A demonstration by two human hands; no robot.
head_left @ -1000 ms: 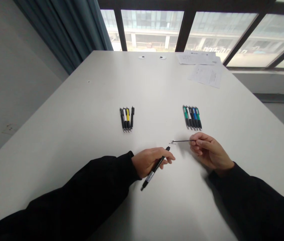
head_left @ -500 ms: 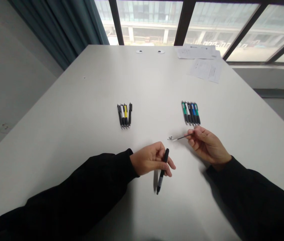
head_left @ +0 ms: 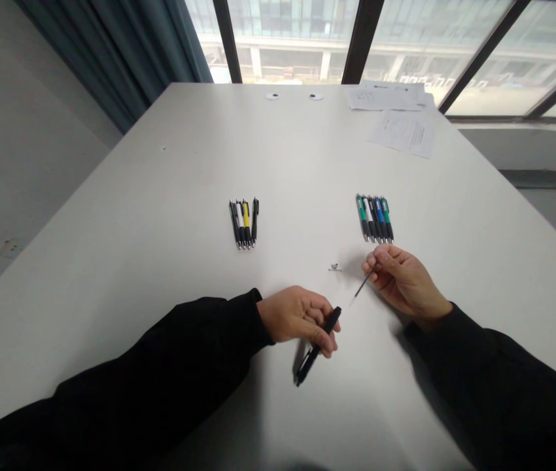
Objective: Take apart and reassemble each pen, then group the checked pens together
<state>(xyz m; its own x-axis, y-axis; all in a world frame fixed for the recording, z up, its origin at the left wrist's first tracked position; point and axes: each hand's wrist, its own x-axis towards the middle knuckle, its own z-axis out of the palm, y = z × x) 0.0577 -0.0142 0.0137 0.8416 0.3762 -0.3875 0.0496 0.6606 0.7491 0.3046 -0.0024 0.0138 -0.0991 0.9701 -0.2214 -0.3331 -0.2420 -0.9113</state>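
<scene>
1. The fingers (head_left: 321,327) of the left hand (head_left: 295,319) were curled closed around a black retractable pen (head_left: 314,350), the lower end of which projected beyond the hand.
2. A thin pen refill (head_left: 366,281) was pinched between the thumb and fingertips (head_left: 375,263) of the right hand (head_left: 408,282).
3. A small pen part (head_left: 335,267) was lying on the white bench (head_left: 160,196), just beside the right hand.
4. Two rows of pens (head_left: 242,224) (head_left: 374,219) were laid out beyond the hands, and paper sheets (head_left: 401,133) were placed near the far edge, before a window (head_left: 292,39).

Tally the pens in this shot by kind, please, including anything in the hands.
Pens lying in two groups: 9
Black pen in the left hand: 1
Thin refill in the right hand: 1
Total: 11
</scene>
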